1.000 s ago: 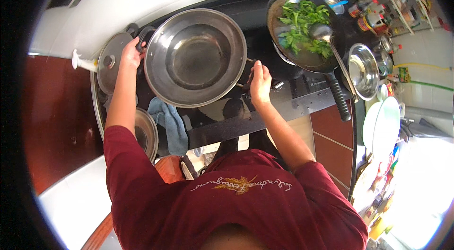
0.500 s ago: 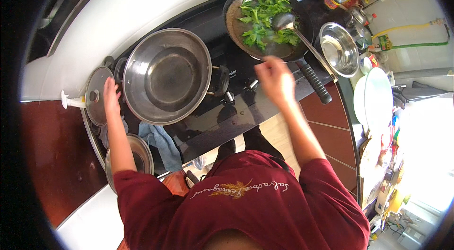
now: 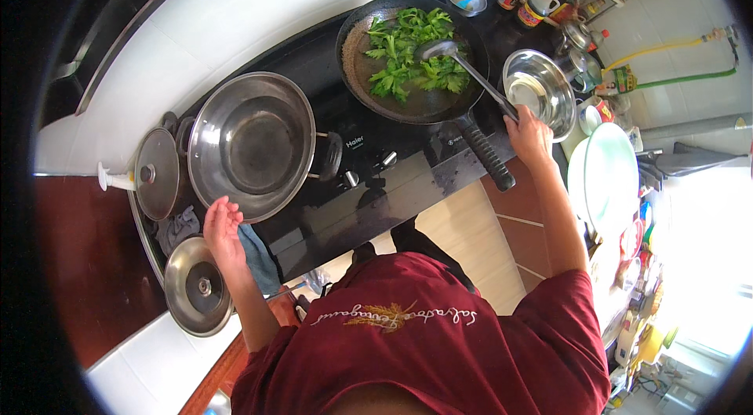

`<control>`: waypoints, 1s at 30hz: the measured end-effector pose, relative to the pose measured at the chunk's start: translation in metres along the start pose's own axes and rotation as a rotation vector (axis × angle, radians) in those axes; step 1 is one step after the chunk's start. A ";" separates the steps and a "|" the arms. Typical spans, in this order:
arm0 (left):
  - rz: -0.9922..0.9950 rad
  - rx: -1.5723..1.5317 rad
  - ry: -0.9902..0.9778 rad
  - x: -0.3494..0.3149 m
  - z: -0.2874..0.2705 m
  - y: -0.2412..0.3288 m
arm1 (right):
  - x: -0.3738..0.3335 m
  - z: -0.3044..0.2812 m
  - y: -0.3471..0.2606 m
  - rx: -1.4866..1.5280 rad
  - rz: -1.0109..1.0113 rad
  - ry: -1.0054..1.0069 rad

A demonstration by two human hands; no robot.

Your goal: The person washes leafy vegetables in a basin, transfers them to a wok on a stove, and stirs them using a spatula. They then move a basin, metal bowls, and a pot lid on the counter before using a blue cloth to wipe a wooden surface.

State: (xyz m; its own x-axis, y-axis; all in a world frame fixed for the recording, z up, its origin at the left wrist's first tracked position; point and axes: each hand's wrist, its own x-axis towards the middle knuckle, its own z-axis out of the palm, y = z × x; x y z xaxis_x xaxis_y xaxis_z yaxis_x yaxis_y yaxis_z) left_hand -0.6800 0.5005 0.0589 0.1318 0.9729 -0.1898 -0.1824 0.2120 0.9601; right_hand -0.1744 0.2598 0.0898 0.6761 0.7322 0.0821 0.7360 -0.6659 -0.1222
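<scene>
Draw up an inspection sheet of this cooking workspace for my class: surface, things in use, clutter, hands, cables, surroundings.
Surface: glossy black stove top, two knobs near its front.
Things in use: ladle, its head over leafy greens in a black wok; wide steel pan.
Clutter: dark lid, steel lid, blue cloth, steel bowl, bottles.
Hands: right hand grips the ladle; left hand is open by the pan, contact unclear.
Cables: yellow line and green line at right; hoses or cables, cannot tell.
Surroundings: white wall behind, reddish-brown panel at left.
</scene>
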 end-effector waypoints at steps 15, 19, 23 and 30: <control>0.056 -0.010 -0.135 -0.072 0.110 0.024 | 0.081 0.028 0.010 0.492 0.001 -0.257; 0.029 -0.075 -0.059 -0.079 0.118 0.014 | 0.061 -0.007 0.013 1.055 0.524 -0.873; 0.016 -0.117 -0.079 -0.077 0.129 0.009 | 0.058 -0.026 0.019 1.579 0.868 -1.298; 0.038 -0.159 -0.139 -0.072 0.148 0.009 | 0.044 -0.049 0.015 1.729 0.823 -1.437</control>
State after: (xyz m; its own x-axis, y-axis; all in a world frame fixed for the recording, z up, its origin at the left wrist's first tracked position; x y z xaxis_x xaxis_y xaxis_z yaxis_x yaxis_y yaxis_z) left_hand -0.5472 0.4189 0.1112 0.2534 0.9607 -0.1131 -0.3395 0.1978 0.9196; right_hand -0.1315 0.2747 0.1404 -0.2948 0.5895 -0.7521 -0.7506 -0.6299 -0.1995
